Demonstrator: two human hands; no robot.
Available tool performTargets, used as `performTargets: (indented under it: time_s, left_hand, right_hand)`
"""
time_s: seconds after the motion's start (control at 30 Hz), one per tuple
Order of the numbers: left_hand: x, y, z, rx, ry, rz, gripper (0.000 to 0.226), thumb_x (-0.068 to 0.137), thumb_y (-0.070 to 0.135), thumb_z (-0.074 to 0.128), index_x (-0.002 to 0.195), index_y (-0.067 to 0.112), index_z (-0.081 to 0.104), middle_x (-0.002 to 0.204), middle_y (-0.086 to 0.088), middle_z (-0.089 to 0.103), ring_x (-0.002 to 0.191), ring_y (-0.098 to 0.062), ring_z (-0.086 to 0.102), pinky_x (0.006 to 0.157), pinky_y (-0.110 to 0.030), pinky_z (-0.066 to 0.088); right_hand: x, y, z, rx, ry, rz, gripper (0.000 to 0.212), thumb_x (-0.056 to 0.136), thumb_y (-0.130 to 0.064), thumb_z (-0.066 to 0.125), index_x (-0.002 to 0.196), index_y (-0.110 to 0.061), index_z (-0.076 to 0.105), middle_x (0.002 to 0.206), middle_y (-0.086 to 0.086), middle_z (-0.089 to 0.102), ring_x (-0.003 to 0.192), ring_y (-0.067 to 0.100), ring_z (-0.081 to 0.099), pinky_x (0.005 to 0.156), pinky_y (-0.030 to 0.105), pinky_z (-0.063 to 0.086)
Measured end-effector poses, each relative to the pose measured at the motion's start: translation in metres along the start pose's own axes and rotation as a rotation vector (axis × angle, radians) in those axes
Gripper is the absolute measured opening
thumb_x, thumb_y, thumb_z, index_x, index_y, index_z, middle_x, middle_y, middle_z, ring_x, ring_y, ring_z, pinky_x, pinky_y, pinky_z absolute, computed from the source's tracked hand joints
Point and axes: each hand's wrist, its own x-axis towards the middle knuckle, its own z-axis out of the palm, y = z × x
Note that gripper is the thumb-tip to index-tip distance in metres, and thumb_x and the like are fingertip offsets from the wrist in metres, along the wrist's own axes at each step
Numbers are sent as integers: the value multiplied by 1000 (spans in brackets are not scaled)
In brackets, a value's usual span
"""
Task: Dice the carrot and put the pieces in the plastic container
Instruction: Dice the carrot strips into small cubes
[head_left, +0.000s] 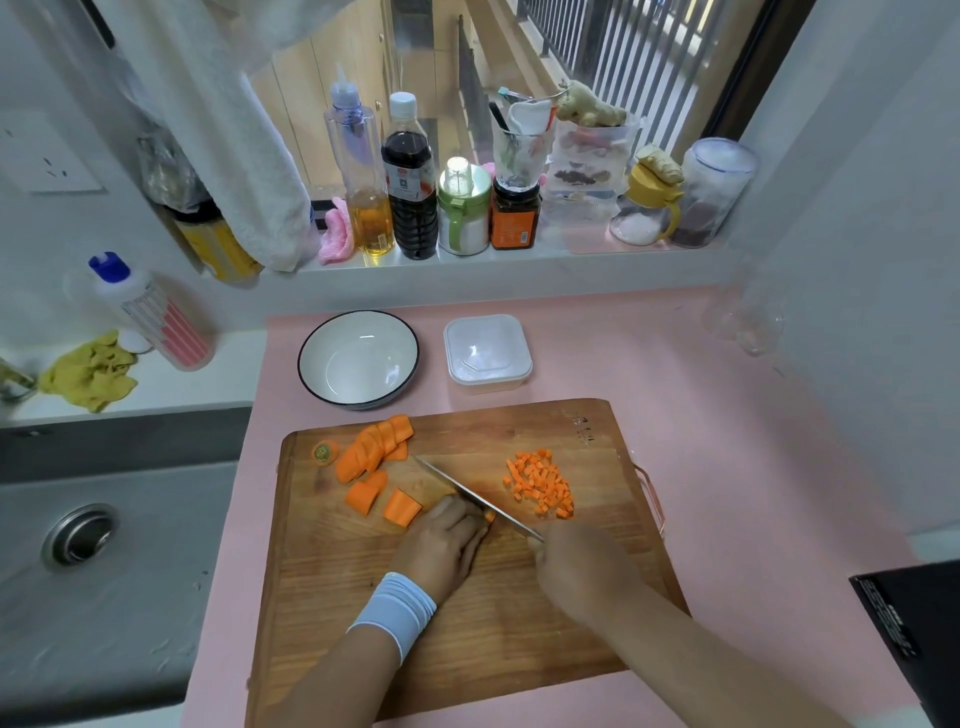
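Observation:
On the wooden cutting board (467, 597) lie sliced carrot chunks (376, 454) at the upper left and a pile of small carrot dice (540, 483) at the right. My left hand (447, 545) holds down a carrot piece (489, 516), mostly hidden under its fingers. My right hand (582, 566) grips the knife (467, 493), whose blade runs diagonally against my left fingers. The lidded plastic container (487, 353) stands behind the board.
A white bowl (358, 358) sits left of the container. A carrot stem end (324, 452) lies at the board's top left corner. The sink (83, 535) is to the left. Bottles and jars (410, 176) line the windowsill. A black object (909, 623) is at right.

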Motion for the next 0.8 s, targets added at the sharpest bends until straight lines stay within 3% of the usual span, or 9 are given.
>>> performTargets:
  time_s: [0.2,0.37,0.6,0.7,0.8]
  left_hand:
    - [-3,1,1,58,-5,-6,10,93,13,64,90,8,72,94,-3,66,85,-20,60,70,-34,54]
    - [-1,5,-3,33,24,-39,18,95,18,61,84,9,71,90,-2,66,85,-19,60,73,-31,53]
    - [-1,9,-6,14,50,-44,9,90,15,68,95,12,75,94,0,69,90,-16,63,84,-25,52]
    - [-2,8,-5,23,54,-51,7,89,15,70,93,13,76,93,1,69,91,-15,62,83,-26,53]
    - [-2,7,-4,21,43,-57,13,93,19,65,88,11,75,90,1,68,88,-15,62,80,-25,53]
  right_hand:
    - [-2,0,1,-17,16,-23,22,98,-23,48,92,-19,69,78,-1,65,71,18,63,63,32,53]
    - [-8,-5,-1,-51,66,-80,22,99,-21,47,99,-21,69,81,-4,63,72,14,59,62,28,46]
    - [-21,-6,-3,-68,143,-143,22,100,-26,46,113,-31,64,82,-12,56,73,10,53,63,23,36]
    - [-22,-4,-3,-56,130,-127,22,99,-27,47,109,-29,67,88,-9,65,74,10,57,59,21,36]
    - [-24,-5,-6,-71,124,-97,22,100,-29,47,99,-24,69,80,-9,59,69,10,51,60,21,36]
